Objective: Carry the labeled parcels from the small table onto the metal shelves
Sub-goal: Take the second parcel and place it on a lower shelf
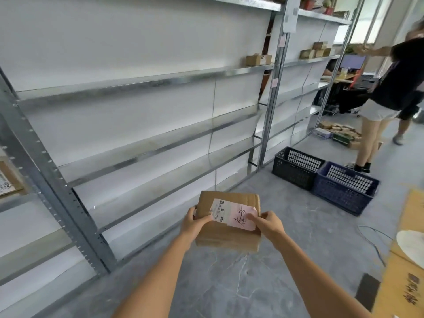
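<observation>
I hold a brown cardboard parcel [229, 235] in front of me above the grey floor. Its top carries a white shipping label and a pink slip with handwriting. My left hand [195, 222] grips the parcel's left edge, and my right hand [267, 223] grips its right edge with the thumb on the pink slip. The metal shelves [142, 81] stretch along the left and centre, several bare levels with white backing. A small parcel [258, 59] sits on an upper shelf near the upright post.
A black crate [296, 166] and a blue crate [344, 187] stand on the floor right of the shelves. A person [385, 95] stands beyond them by a second shelf unit holding several boxes. Flat cardboard [403, 260] lies at the right edge, with a cable beside it.
</observation>
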`<state>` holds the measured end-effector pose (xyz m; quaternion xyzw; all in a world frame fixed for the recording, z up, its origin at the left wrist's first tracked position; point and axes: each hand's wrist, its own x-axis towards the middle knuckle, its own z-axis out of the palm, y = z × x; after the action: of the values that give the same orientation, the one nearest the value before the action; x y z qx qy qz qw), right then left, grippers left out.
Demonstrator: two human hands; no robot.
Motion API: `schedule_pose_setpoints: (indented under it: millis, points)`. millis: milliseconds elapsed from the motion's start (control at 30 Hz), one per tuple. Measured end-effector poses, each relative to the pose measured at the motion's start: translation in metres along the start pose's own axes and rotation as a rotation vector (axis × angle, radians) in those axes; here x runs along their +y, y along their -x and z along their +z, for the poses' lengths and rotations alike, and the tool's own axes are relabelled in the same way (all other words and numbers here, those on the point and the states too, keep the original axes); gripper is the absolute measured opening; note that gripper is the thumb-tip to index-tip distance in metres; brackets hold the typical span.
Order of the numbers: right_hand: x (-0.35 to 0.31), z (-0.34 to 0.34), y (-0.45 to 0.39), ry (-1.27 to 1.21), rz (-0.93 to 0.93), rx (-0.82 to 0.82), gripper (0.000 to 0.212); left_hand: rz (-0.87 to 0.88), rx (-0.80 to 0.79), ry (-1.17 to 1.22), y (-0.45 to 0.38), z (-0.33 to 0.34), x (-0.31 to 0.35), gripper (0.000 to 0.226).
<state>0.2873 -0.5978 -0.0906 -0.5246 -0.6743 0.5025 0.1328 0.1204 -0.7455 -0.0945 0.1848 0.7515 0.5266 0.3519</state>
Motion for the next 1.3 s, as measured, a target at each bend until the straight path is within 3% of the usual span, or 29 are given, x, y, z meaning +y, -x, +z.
schedule_pose_setpoints:
  millis: [133,300,433,667,900,1133,1300]
  points:
    - [-0.012,-0.01,-0.034,-0.111,0.069,-0.004,0.09,-0.002,-0.049,-0.004,-0.046,-0.002,0.02,0.057]
    - [-0.033,-0.025,-0.076,-0.273,0.071,-0.01,0.074,0.048,-0.135,0.005,-0.097,0.014,0.05,0.046]
    - [-0.043,-0.041,-0.114,-0.27,0.088,0.036,0.064,0.089,-0.129,0.008,-0.14,0.034,0.072,0.061]
    - [-0.074,-0.075,-0.196,-0.172,0.056,0.03,0.06,0.215,-0.025,-0.021,-0.221,0.078,0.133,0.061]
    - [-0.109,-0.128,-0.269,-0.027,0.04,-0.023,0.052,0.198,0.0,0.001,-0.3,0.144,0.203,0.052]
    - [-0.122,-0.159,-0.333,-0.041,0.034,0.123,0.063,0.226,-0.196,-0.066,-0.355,0.213,0.227,0.054]
    - [-0.126,-0.176,-0.386,0.006,0.073,0.105,0.077,0.225,-0.33,-0.09,-0.414,0.255,0.245,0.061]
